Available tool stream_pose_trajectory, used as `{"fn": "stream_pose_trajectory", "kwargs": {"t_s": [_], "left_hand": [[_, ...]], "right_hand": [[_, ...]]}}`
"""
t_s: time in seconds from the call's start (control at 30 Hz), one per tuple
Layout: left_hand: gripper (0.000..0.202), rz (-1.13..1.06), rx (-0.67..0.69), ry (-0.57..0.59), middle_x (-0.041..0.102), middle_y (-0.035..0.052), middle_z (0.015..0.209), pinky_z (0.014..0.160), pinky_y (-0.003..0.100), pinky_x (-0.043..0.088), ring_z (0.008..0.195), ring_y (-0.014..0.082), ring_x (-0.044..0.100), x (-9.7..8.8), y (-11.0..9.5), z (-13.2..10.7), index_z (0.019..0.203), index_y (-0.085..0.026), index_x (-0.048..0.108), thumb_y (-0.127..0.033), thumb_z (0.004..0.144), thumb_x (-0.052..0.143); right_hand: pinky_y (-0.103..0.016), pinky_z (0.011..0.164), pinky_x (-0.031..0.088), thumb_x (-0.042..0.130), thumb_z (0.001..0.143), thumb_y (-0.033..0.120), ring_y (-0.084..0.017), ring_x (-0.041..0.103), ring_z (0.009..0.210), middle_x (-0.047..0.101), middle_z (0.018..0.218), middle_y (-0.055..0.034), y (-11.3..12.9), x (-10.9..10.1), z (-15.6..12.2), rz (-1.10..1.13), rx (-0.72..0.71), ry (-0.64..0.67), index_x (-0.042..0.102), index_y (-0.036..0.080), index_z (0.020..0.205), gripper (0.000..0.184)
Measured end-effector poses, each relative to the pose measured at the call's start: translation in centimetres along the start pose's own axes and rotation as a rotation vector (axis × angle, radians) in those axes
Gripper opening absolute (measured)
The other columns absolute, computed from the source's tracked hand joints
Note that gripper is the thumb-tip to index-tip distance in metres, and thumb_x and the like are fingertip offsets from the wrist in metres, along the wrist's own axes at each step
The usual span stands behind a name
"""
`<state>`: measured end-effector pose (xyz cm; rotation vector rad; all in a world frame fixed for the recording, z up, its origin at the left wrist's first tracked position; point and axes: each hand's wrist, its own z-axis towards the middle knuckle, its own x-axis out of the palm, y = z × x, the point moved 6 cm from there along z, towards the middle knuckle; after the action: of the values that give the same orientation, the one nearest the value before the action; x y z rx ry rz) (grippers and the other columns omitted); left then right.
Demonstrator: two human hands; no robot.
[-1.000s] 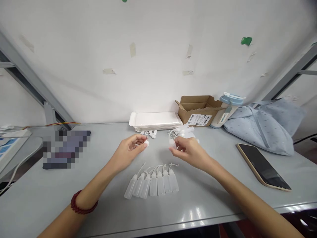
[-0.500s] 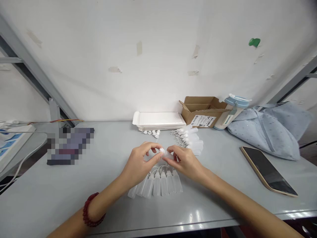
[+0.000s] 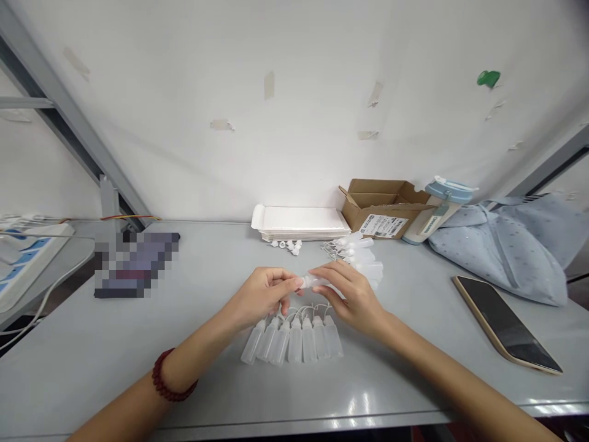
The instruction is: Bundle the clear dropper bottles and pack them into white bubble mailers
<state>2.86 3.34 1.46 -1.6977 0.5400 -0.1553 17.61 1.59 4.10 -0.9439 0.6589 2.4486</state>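
Note:
Between my hands is a small translucent squeeze bottle (image 3: pixel 313 281), held sideways above the table. My left hand (image 3: pixel 267 293) pinches its white top end with thumb and fingers. Around the bottle's body, the thumb and fingers of my right hand (image 3: pixel 350 293) are closed. Just below my hands lies a row of several similar bottles (image 3: pixel 295 344), their thin white cords curling at the tops. Behind my right hand is a pile of more small bottles (image 3: pixel 363 253) with cords. Several loose white caps (image 3: pixel 293 247) lie farther back.
A stack of white flat boxes (image 3: pixel 301 222) and an open cardboard box (image 3: pixel 380 215) stand against the wall. To the right are a blue-lidded cup (image 3: pixel 432 212), a light-blue cloth bag (image 3: pixel 501 255) and a phone (image 3: pixel 506 325). A power strip (image 3: pixel 32 264) sits at left.
The view has shifted slightly, moving the scene. My left fingers have changed their grip at the bottle's top, and my right fingers now reach farther over its body.

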Motion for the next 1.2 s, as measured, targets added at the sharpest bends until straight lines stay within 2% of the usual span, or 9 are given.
{"fn": "stream_pose_trajectory", "kwargs": {"t_s": [0.17, 0.4, 0.47, 0.6, 0.67, 0.77, 0.97, 1.07, 1.2], "left_hand": [[0.028, 0.038, 0.036, -0.045, 0.052, -0.0049, 0.044, 0.043, 0.019, 0.032, 0.04, 0.0083, 0.045, 0.1, 0.2, 0.0, 0.08, -0.016, 0.062, -0.044, 0.075, 0.06], [0.025, 0.204, 0.229, -0.222, 0.048, -0.0067, 0.042, 0.045, 0.02, 0.038, 0.041, 0.0099, 0.05, -0.1, -0.7, -0.8, 0.088, -0.018, 0.066, -0.038, 0.074, 0.062], [0.027, 0.166, 0.165, -0.189, 0.048, -0.0068, 0.039, 0.044, 0.019, 0.036, 0.039, 0.0093, 0.047, -0.1, -0.6, -0.6, 0.087, -0.018, 0.066, -0.042, 0.076, 0.059], [0.045, 0.062, 0.034, -0.008, 0.052, -0.0038, 0.04, 0.044, 0.02, 0.036, 0.032, 0.0051, 0.036, 0.6, -0.1, 0.0, 0.065, -0.013, 0.063, -0.049, 0.084, 0.044], [0.046, 0.025, 0.022, 0.029, 0.059, -0.0016, 0.048, 0.041, 0.02, 0.035, 0.03, 0.0031, 0.032, 0.8, -0.1, 0.0, 0.061, -0.013, 0.06, -0.049, 0.084, 0.043], [0.034, 0.043, 0.046, 0.006, 0.069, 0.0013, 0.071, 0.033, 0.019, 0.029, 0.028, 0.0016, 0.032, 0.8, -0.3, -0.4, 0.075, -0.014, 0.063, -0.046, 0.08, 0.052], [0.035, 0.124, 0.095, -0.105, 0.069, 0.0039, 0.096, 0.029, 0.018, 0.028, 0.028, 0.0006, 0.035, 0.5, -0.5, -0.5, 0.101, -0.02, 0.062, -0.045, 0.076, 0.059], [0.044, 0.089, 0.029, -0.051, 0.07, 0.0049, 0.084, 0.026, 0.018, 0.023, 0.029, 0.0019, 0.029, 0.8, 0.0, -0.1, 0.091, -0.015, 0.064, -0.054, 0.081, 0.046], [0.045, 0.071, 0.045, -0.022, 0.067, 0.0019, 0.063, 0.03, 0.019, 0.023, 0.029, 0.0031, 0.029, 1.0, 0.0, -0.1, 0.073, -0.013, 0.062, -0.053, 0.084, 0.043]], "right_hand": [[-0.028, 0.059, 0.04, 0.044, 0.091, 0.025, -0.016, 0.049, 0.065, 0.059, 0.072, -0.0054, 0.0, 0.3, -0.1, 0.035, 0.022, 0.057, 0.058, 0.015, 0.1, 0.019], [-0.024, 0.056, 0.038, 0.038, 0.094, 0.032, -0.012, 0.052, 0.063, 0.061, 0.072, -0.0025, -1.2, 1.0, -0.3, 0.333, 0.387, 0.223, 0.062, 0.016, 0.092, 0.029], [-0.024, 0.057, 0.038, 0.038, 0.093, 0.032, -0.013, 0.052, 0.064, 0.062, 0.076, -0.003, -1.2, 1.0, -0.3, 0.368, 0.411, 0.222, 0.062, 0.017, 0.091, 0.029], [-0.024, 0.059, 0.038, 0.039, 0.093, 0.03, -0.012, 0.051, 0.063, 0.061, 0.073, -0.0026, -0.8, 0.9, -0.2, 0.335, 0.359, 0.183, 0.061, 0.016, 0.093, 0.027], [-0.024, 0.058, 0.038, 0.038, 0.093, 0.031, -0.012, 0.05, 0.061, 0.059, 0.071, -0.0023, -0.8, 1.0, -0.2, 0.323, 0.346, 0.172, 0.06, 0.015, 0.093, 0.027], [-0.024, 0.058, 0.038, 0.035, 0.094, 0.032, -0.012, 0.05, 0.061, 0.06, 0.072, -0.0023, -0.9, 1.2, -0.3, 0.338, 0.381, 0.197, 0.06, 0.016, 0.089, 0.03], [-0.022, 0.055, 0.036, 0.034, 0.095, 0.034, -0.011, 0.047, 0.057, 0.055, 0.065, 0.0004, -1.0, 1.0, -0.2, 0.363, 0.43, 0.222, 0.059, 0.017, 0.085, 0.032], [-0.023, 0.058, 0.037, 0.035, 0.094, 0.033, -0.012, 0.05, 0.062, 0.058, 0.071, -0.0017, -0.9, 0.8, 0.0, 0.337, 0.406, 0.19, 0.058, 0.016, 0.086, 0.03], [-0.024, 0.057, 0.036, 0.035, 0.094, 0.034, -0.012, 0.047, 0.059, 0.055, 0.068, -0.001, -0.8, 0.9, -0.2, 0.313, 0.396, 0.187, 0.058, 0.016, 0.089, 0.03]]}}
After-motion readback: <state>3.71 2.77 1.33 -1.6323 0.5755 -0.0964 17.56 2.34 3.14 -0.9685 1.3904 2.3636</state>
